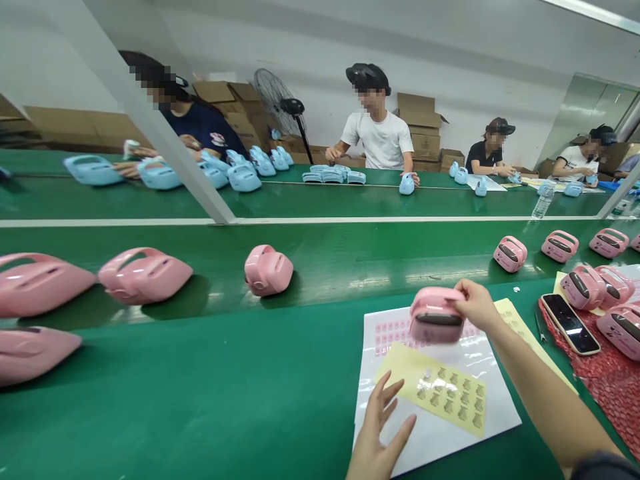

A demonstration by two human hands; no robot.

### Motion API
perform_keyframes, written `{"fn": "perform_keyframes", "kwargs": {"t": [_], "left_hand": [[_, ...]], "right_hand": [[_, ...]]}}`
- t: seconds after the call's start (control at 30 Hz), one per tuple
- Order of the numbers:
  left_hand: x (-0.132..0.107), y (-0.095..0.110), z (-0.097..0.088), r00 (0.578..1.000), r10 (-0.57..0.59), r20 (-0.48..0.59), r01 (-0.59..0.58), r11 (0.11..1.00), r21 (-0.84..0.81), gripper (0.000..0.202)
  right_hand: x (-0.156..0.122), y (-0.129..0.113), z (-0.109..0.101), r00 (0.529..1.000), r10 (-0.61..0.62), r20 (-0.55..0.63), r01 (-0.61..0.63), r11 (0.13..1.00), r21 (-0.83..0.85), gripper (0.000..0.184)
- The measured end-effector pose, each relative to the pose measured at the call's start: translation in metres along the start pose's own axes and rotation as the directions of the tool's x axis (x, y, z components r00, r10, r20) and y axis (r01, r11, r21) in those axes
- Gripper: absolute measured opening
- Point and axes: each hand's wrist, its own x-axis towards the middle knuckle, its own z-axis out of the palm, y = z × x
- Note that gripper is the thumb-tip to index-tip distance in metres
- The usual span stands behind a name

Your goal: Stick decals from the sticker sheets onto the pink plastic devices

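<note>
My right hand (477,303) grips a pink plastic toy case (436,315) and holds it just above a white sticker sheet (440,427) on the green table. A yellow sticker sheet (440,390) with small printed figures lies on top of the white one. My left hand (377,433) hovers over the left edge of the white sheet, fingers spread and holding nothing.
More pink cases (269,270) sit on the green conveyor belt (320,257) to the left and right. A phone (570,323) lies on red bubble wrap (607,377) beside further pink cases (583,287). Other people work across the belt with blue cases (243,177).
</note>
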Motion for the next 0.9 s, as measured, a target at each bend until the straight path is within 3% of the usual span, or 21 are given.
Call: {"fn": "perform_keyframes", "kwargs": {"t": [0.07,0.2,0.37,0.5,0.67,0.8,0.9], "left_hand": [[0.002,-0.013,-0.014,0.999,0.028,-0.042,-0.019,0.982,0.188,0.045],[0.006,-0.032,-0.045,0.981,0.191,0.033,-0.179,0.826,0.534,0.038],[0.020,-0.038,-0.051,0.925,0.365,0.100,-0.319,0.610,0.725,0.033],[0.050,-0.032,-0.041,0.869,0.467,0.161,-0.409,0.497,0.766,0.032],[0.097,-0.013,-0.014,0.851,0.422,0.312,-0.486,0.407,0.773,0.047],[0.122,-0.001,0.015,0.864,0.363,0.349,-0.481,0.389,0.786,0.061],[0.128,0.000,0.029,0.891,0.319,0.324,-0.438,0.408,0.802,0.073]], "right_hand": [[0.035,0.006,-0.001,0.987,0.010,-0.160,-0.022,0.997,-0.068,0.004],[0.096,0.030,0.004,0.960,0.078,-0.267,-0.098,0.993,-0.062,0.015],[0.120,0.062,-0.003,0.927,0.158,-0.340,-0.181,0.983,-0.036,0.022],[0.101,0.078,-0.016,0.918,0.147,-0.368,-0.152,0.988,0.016,0.032],[0.046,0.097,-0.015,0.915,0.189,-0.357,-0.148,0.979,0.137,0.033],[0.002,0.108,-0.004,0.934,0.299,-0.198,-0.230,0.922,0.311,0.028],[-0.016,0.109,0.003,0.932,0.361,-0.003,-0.305,0.792,0.529,0.027]]}}
